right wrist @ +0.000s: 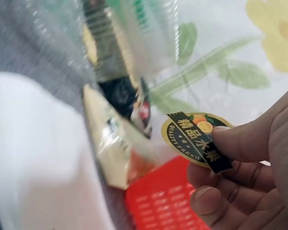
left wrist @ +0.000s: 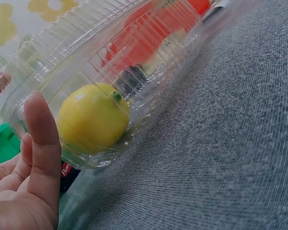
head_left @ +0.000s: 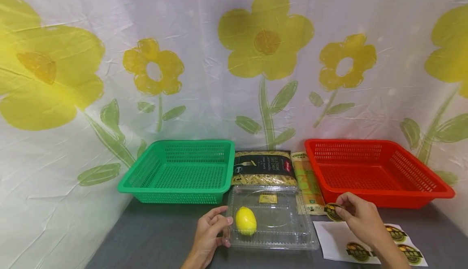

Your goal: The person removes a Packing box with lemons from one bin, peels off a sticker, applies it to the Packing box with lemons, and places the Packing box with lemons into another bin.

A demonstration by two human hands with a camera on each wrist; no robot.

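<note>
A clear plastic clamshell box lies on the table with its lid down and a yellow lemon inside, at the left. My left hand is at the box's left side, its fingertips against the edge; the left wrist view shows one digit upright beside the lemon. Between thumb and fingers, my right hand pinches a round black-and-gold fruit sticker, which has oranges printed on it. Below that hand is a white sticker sheet bearing several similar stickers, partly covered by the right forearm.
A green basket stands at the back left, a red basket at the back right. Between them lie a pasta bag and a pale yellow-green packet. Behind hangs a flowered curtain; the table is dark grey.
</note>
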